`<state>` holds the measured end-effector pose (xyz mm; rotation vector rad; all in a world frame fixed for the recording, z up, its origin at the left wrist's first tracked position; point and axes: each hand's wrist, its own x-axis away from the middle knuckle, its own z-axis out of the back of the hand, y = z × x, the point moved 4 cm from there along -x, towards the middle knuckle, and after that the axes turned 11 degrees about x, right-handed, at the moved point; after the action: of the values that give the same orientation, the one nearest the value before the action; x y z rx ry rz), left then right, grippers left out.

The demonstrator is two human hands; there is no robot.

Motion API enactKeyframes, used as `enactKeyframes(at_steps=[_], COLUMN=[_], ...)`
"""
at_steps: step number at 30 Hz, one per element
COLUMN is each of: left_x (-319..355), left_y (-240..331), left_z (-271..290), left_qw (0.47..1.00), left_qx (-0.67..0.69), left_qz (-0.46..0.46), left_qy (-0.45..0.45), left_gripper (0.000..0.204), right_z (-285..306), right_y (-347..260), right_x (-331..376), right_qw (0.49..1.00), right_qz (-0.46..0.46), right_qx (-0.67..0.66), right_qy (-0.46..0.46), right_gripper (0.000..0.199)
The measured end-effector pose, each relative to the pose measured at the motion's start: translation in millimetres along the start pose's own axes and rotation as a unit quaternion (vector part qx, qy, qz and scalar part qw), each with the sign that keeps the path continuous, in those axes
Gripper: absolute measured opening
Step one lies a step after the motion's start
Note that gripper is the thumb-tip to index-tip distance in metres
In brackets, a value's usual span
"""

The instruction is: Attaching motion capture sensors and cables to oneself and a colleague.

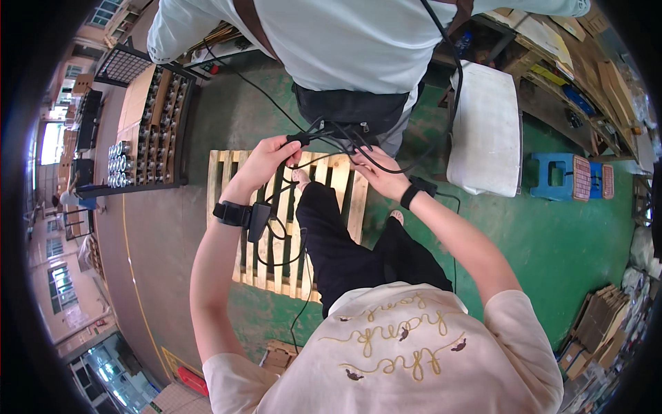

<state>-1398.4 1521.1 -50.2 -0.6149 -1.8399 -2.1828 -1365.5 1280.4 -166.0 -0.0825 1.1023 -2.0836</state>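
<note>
My left hand (265, 163) pinches a black cable connector (298, 139) between thumb and fingers. To its right, my right hand (383, 174) has its fingers closed on a bundle of thin black cables (334, 142). Both hands are just behind a black waist bag (352, 105) worn by a person in a white top (358, 45), whose back is toward me. A black strap with a small box (258, 221) sits on my left wrist, with cable looping below it. Around my right wrist is a black band (410, 196).
Below me lies a wooden pallet (248, 262) on a green floor. A rack of metal cylinders (148, 148) stands left. On the right are a white-covered stool or box (485, 131), blue stools (560, 176) and a cluttered workbench (552, 58). Cardboard (601, 314) is stacked lower right.
</note>
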Motion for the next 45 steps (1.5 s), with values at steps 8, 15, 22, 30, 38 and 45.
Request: enactKeyframes(at_steps=[8, 15, 22, 30, 38, 45], left_x=[-3.7, 5.0, 12.2, 18.2, 35.2, 41.6], left_y=[-5.6, -1.3, 7.6, 4.1, -12.6, -25.2], left_z=[-0.8, -14.2, -26.4, -33.0, -47.3, -42.4], left_qw=[0.999, 0.997, 0.996, 0.997, 0.984, 0.974], left_qx=[0.031, 0.081, 0.087, 0.073, -0.009, 0.029], left_qz=[0.019, -0.004, -0.006, -0.028, -0.132, -0.134], left_qy=[-0.009, -0.016, -0.017, 0.008, 0.121, 0.179], left_gripper=[0.023, 0.023, 0.021, 0.019, 0.02, 0.025], right_z=[46.4, 43.8, 63.5, 55.5, 59.6, 85.1], right_y=[-7.4, 1.6, -10.0, -52.7, -110.1, -127.9], right_x=[14.8, 23.2, 20.2, 39.6, 28.2, 17.9], right_qw=[0.989, 0.954, 0.988, 0.907, 0.779, 0.936], right_qz=[-0.096, -0.21, -0.116, -0.2, -0.368, -0.266], right_qx=[-0.104, -0.212, -0.071, -0.342, -0.467, -0.066], right_qy=[0.042, -0.026, -0.068, -0.143, -0.198, -0.222], right_gripper=[0.011, 0.013, 0.022, 0.022, 0.04, 0.03])
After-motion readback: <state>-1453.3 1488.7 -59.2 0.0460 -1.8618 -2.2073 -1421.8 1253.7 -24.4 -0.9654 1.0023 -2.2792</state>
